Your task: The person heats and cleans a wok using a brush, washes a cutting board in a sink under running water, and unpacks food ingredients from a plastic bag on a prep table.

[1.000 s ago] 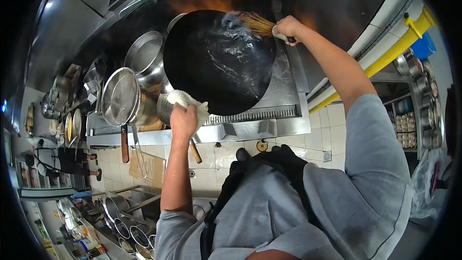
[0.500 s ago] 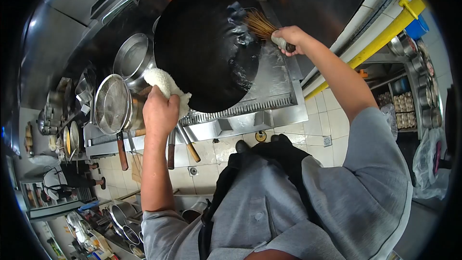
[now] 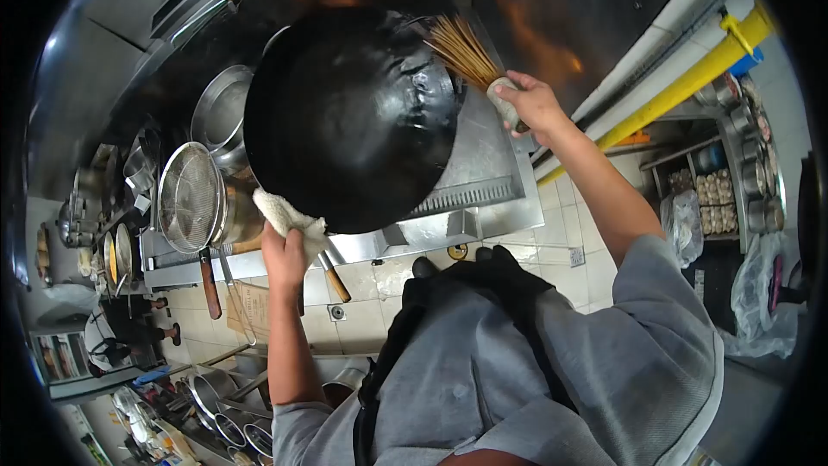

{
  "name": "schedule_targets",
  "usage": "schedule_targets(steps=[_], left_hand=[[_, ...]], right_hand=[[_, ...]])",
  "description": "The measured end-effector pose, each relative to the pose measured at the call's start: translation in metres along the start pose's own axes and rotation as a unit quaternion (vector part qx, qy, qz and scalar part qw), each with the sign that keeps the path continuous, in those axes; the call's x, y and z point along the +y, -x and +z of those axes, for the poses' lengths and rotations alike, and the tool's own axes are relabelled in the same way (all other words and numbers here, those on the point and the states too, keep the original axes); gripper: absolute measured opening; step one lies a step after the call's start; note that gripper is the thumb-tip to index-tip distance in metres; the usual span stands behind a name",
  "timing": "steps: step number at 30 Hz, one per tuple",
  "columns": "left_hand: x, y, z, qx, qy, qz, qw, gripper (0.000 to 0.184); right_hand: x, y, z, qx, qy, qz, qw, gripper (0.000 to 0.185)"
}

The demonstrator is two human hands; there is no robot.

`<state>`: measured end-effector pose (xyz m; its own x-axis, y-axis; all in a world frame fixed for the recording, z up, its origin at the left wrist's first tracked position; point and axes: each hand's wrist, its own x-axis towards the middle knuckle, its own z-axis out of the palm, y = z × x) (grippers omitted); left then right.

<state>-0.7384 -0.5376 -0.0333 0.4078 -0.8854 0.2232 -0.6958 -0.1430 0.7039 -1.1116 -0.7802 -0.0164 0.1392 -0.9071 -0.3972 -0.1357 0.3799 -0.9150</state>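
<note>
A large black wok (image 3: 336,121) sits tilted over the steel stove, its inside wet and shiny on the right. My left hand (image 3: 286,261) is closed on a folded white cloth (image 3: 293,217) at the wok's near-left rim; the cloth hides the part of the rim or handle beneath. In my right hand (image 3: 533,105) is a bamboo wok brush (image 3: 466,50), gripped by its wrapped handle. Its bristles point up and left, beside the wok's right rim.
Left of the wok are a wire-mesh strainer (image 3: 191,198) and a steel bowl (image 3: 222,108). A yellow pipe (image 3: 664,97) runs along the right. Orange glow shows on the steel backsplash (image 3: 543,26). Another person (image 3: 116,324) stands far left.
The wok has shifted left and toward me, with my left hand and cloth moving the same way. My right hand and the brush have moved slightly lower in view.
</note>
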Motion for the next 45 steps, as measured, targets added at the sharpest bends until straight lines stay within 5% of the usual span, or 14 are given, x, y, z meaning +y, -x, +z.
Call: schedule_targets(steps=[5,9,17,18,19,21,23,26,29,30,32,33,40,45], left_hand=[[-0.035,-0.006,0.066,-0.033,0.102,-0.306,0.946,0.037],[0.03,-0.024,0.138,0.048,0.138,-0.292,0.945,0.049],[0.008,-0.042,0.191,0.089,0.301,-0.285,0.906,0.041],[0.005,-0.043,0.194,0.087,0.301,-0.298,0.901,0.041],[0.002,-0.042,0.197,0.082,0.301,-0.314,0.897,0.04],[-0.007,-0.042,0.193,0.048,0.283,-0.314,0.905,0.037],[-0.009,-0.033,0.186,0.068,0.417,-0.26,0.868,0.032],[-0.01,0.002,0.171,0.048,0.364,-0.287,0.885,0.031],[0.006,0.031,0.151,0.047,0.365,-0.297,0.881,0.031],[0.012,0.041,0.146,0.055,0.369,-0.317,0.872,0.031],[0.016,0.064,0.144,0.061,0.406,-0.341,0.846,0.031],[0.02,0.078,0.141,0.069,0.408,-0.347,0.842,0.031],[0.043,0.171,0.143,0.042,0.264,-0.332,0.904,0.035],[-0.008,0.208,0.133,-0.018,0.486,-0.371,0.791,0.053]], right_hand=[[-0.092,-0.018,0.017,0.089,0.12,-0.459,0.876,0.056],[-0.189,-0.027,0.087,0.202,0.003,-0.627,0.752,0.021],[-0.018,-0.184,0.142,0.194,0.329,-0.378,0.844,0.049],[-0.004,-0.164,0.155,0.05,0.332,-0.104,0.936,0.045],[0.035,-0.177,0.165,-0.142,0.486,-0.102,0.856,0.045],[0.034,-0.082,0.185,-0.267,0.319,-0.031,0.909,0.054],[0.035,-0.08,0.163,-0.362,0.37,-0.293,0.804,0.053],[-0.058,-0.078,0.1,-0.251,0.669,-0.207,0.669,0.041],[-0.079,-0.109,0.056,0.109,0.468,-0.412,0.774,0.046],[-0.08,-0.099,0.04,0.041,0.25,-0.19,0.948,0.051],[-0.047,-0.061,0.027,0.095,0.144,-0.218,0.961,0.051],[0.006,-0.073,0.006,0.175,0.24,-0.487,0.821,0.049],[0.214,0.079,-0.034,-0.015,0.367,-0.13,0.921,0.083],[0.202,0.079,-0.03,-0.017,0.442,-0.222,0.869,0.084]])
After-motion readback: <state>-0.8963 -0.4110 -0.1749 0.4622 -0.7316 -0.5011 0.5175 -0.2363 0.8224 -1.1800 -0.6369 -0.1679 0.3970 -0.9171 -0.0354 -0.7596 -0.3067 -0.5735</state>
